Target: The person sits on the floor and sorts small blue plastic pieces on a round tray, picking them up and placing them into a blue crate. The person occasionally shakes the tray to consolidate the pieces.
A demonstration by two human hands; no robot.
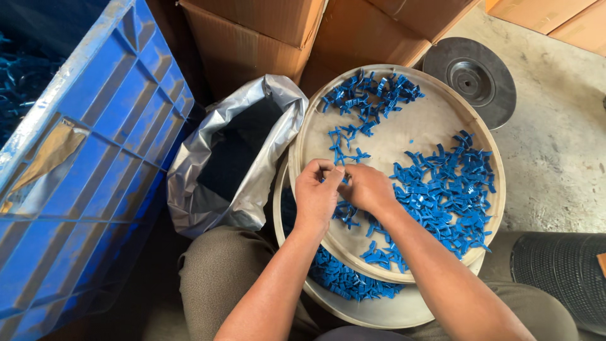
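Observation:
My left hand (315,192) and my right hand (367,188) meet over the near left part of a round beige tray (435,120), and their fingertips pinch a small blue plastic piece (341,179) between them. Many small blue plastic pieces (448,189) lie in a heap on the right side of the tray. A smaller cluster of blue pieces (372,96) sits at its far edge. Under this tray a second round tray (404,309) holds more blue pieces (344,278). Both trays rest on my lap.
A silver plastic bag (214,189), open with a dark inside, stands left of the trays. A big blue plastic crate (82,183) fills the left side. Cardboard boxes (265,31) stand behind. A black round disc (470,79) lies on the concrete floor, a black ribbed cylinder (562,278) at right.

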